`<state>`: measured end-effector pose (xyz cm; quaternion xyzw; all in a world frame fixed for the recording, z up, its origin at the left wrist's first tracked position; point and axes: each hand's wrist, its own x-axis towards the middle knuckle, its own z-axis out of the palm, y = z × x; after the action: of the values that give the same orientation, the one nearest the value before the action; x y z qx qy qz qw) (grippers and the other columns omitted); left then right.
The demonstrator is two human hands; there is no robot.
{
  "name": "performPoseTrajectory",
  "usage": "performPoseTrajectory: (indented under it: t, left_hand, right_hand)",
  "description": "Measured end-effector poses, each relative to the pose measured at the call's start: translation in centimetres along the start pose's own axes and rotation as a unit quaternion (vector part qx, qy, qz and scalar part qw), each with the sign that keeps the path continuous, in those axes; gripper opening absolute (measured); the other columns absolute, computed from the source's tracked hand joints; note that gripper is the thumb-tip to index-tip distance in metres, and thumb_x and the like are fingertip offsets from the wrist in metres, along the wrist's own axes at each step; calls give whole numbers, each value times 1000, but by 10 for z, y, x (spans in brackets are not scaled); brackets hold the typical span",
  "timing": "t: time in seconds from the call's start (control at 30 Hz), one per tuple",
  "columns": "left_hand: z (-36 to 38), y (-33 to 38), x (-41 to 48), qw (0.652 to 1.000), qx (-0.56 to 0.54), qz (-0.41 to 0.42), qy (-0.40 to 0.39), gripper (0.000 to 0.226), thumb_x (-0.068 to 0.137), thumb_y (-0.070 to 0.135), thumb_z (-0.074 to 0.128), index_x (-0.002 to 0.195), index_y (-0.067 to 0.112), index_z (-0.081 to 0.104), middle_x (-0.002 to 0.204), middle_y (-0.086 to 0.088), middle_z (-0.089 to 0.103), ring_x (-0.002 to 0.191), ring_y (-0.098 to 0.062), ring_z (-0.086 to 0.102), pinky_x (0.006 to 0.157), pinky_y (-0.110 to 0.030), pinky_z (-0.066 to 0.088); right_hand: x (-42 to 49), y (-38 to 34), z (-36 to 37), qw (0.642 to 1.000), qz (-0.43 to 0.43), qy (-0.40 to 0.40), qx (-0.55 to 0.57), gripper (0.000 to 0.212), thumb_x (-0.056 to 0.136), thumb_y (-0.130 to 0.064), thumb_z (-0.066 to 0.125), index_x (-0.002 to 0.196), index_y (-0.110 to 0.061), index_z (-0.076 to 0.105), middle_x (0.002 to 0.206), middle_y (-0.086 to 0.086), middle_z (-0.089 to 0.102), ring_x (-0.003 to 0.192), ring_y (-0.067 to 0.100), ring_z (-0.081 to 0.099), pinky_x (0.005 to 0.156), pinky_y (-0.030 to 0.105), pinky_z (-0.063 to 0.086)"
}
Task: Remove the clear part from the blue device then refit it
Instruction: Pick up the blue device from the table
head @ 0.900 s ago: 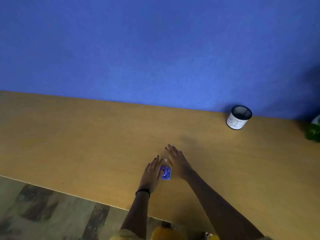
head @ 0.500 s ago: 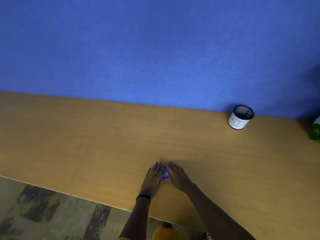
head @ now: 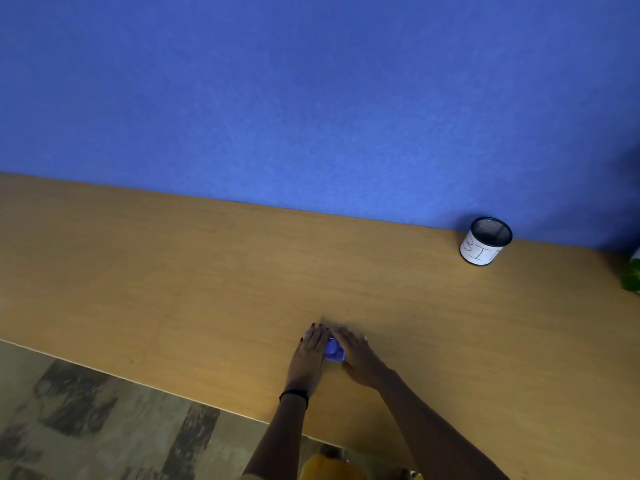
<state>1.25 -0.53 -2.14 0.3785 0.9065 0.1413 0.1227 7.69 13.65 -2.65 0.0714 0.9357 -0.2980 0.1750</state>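
A small blue device (head: 334, 350) lies on the wooden table (head: 173, 289) near its front edge. My left hand (head: 310, 355) covers its left side and my right hand (head: 358, 356) covers its right side, fingers curled over it. Only a narrow blue strip shows between the two hands. The clear part cannot be made out under the fingers. A black band sits on my left wrist.
A black mesh cup (head: 486, 241) with a white label stands at the back right against the blue wall (head: 311, 98). A green object (head: 632, 277) is cut off at the right edge. Patterned floor (head: 86, 420) lies below the table's front edge.
Both hands were spread beside the device with fingers apart; they have since closed in over it from both sides. The device has stayed in place.
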Motion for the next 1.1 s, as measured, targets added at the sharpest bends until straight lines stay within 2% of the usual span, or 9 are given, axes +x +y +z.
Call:
performPoseTrajectory:
  t: [0.13, 0.23, 0.3, 0.37, 0.43, 0.53, 0.7, 0.97, 1.1]
  left_hand:
    - [-3, 4, 2, 999, 43, -13, -9, 53, 92, 5, 48, 142, 10, 33, 150, -3, 34, 141, -19, 24, 112, -29, 29]
    - [2, 1, 7, 996, 79, -18, -28, 61, 50, 9, 89, 108, 12, 69, 111, -1, 71, 110, -17, 62, 82, -27, 56]
    - [4, 2, 7, 996, 82, -23, -26, 60, 40, 11, 92, 97, 14, 74, 100, 2, 74, 101, -14, 67, 74, -28, 59]
    - [-1, 3, 5, 995, 92, -15, -40, 44, 61, 8, 80, 103, 14, 72, 107, 1, 73, 113, -12, 59, 83, -33, 56]
    - [-7, 5, 7, 994, 98, -16, -44, 42, 87, 4, 48, 128, 11, 54, 135, -4, 55, 134, -16, 37, 108, -42, 35]
    - [-14, 8, 13, 993, 108, 12, -34, 42, 97, 8, 35, 139, 15, 38, 148, -2, 38, 140, -15, 25, 117, -34, 14]
    - [-25, 16, 28, 994, 105, 22, -21, 34, 96, 11, 39, 128, 17, 47, 136, -2, 51, 127, -16, 43, 108, -27, 29]
    - [-46, 47, 56, 999, 45, 5, -22, 31, 88, 5, 45, 113, 17, 58, 111, -6, 65, 101, -23, 60, 84, -31, 46]
    - [-62, 66, 76, 1000, 9, 9, 19, 20, 90, 11, 46, 104, 15, 59, 104, -9, 68, 95, -30, 62, 73, -35, 47]
  right_hand:
    - [-2, 0, 0, 1000, 1, 4, -4, 67, 90, -6, 41, 146, -15, 5, 158, 7, 5, 145, 26, 1, 115, 53, 8]
    - [-2, 0, -1, 1000, 7, 0, 3, 68, 89, -4, 41, 146, -14, 4, 158, 8, 3, 145, 26, 0, 116, 53, 6]
    - [-1, 0, -3, 1000, 11, -10, 11, 69, 89, -3, 42, 145, -12, 5, 158, 8, 1, 145, 26, -1, 116, 54, 6]
    - [3, 0, -5, 999, 18, -17, 20, 68, 87, 1, 40, 145, -11, 6, 158, 8, 2, 145, 26, 0, 116, 53, 5]
    - [6, 0, -8, 999, 21, -13, 47, 65, 85, 5, 38, 144, -9, 14, 156, 9, 13, 144, 27, 9, 116, 50, 11]
    - [7, -1, -11, 993, 38, 17, 108, 55, 82, 8, 38, 135, -7, 34, 142, 16, 40, 131, 29, 38, 107, 39, 31]
    - [8, 3, -23, 985, 49, 66, 153, 45, 81, 6, 47, 124, -7, 49, 124, 15, 59, 113, 25, 54, 81, 18, 35]
    - [-2, 20, -55, 956, 67, 187, 217, 29, 74, 9, 54, 100, -1, 62, 100, 21, 67, 95, 32, 63, 86, 39, 51]
    - [-7, 28, -84, 919, 87, 268, 275, 25, 73, 15, 55, 95, 7, 63, 95, 19, 68, 80, 4, 65, 71, 12, 45]
